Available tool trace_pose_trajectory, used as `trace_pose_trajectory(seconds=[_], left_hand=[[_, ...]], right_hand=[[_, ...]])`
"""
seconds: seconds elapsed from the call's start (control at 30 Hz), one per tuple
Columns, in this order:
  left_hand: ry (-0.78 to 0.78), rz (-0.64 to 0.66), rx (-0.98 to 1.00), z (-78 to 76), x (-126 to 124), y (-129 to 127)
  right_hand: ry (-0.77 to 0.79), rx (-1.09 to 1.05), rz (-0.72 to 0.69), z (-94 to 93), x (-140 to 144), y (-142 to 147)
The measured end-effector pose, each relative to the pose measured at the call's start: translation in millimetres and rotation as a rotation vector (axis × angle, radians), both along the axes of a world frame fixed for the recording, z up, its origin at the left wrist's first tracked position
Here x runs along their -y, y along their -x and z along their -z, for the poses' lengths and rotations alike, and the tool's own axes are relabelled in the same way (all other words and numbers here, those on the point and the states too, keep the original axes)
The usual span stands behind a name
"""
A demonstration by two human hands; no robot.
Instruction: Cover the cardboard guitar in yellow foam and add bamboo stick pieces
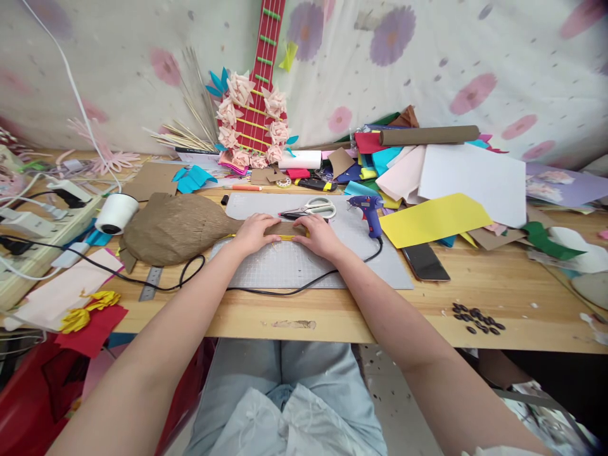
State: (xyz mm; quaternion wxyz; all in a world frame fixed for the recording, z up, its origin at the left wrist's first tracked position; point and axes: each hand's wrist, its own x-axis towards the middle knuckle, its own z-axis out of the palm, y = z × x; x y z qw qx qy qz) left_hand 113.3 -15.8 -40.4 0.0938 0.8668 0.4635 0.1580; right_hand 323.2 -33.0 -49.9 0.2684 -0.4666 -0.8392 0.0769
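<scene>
On the grey gridded cutting mat (332, 266) in the middle of the wooden desk (498, 297), the person is pressing down on the narrow neck (284, 229) of a brown crumpled-paper, guitar-shaped form (175, 229), with a thin yellow strip (285, 237) showing under it. The left hand (254, 233) is lying flat on the neck nearer the body, fingers together and pressed down on it rather than curled around it; the right hand (319, 234) is doing the same at the neck's far end. To my eye the body is already shaped and wrapped, while the neck is being fixed or flattened; strings and decoration are not yet on it.

Just beyond the hands, silver scissors with white handles (311, 209) are lying on the mat, and a blue hot glue gun (369, 212) is standing beside them, its black cord (285, 291) trailing across the mat. A finished red paper guitar with pale paper flowers (256, 120) is leaning against the flowered wall cloth. To the right, a yellow paper sheet (434, 220) and a dark phone (425, 263) are lying. A white tape roll (115, 214) is sitting to the left.

I cannot read any writing or brand anywhere.
</scene>
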Motion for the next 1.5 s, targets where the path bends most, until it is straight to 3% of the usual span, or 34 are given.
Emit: trace_pose_trajectory(seconds=[0.43,0.67,0.97,1.5], left_hand=[[-0.004,-0.02,0.003,-1.6,4,-1],[0.012,-0.104,-0.037,-6.1,5,-16],[-0.02,-0.065,-0.042,0.7,1,-20],[-0.059,-0.073,-0.062,2.6,2,-22]], right_hand=[[0.109,0.015,-0.05,-9.8,3,-7],[0.09,0.002,-0.052,-8.5,2,-5],[0.146,-0.027,-0.088,-9.0,4,-14],[0.186,-0.128,-0.014,-6.3,3,-8]])
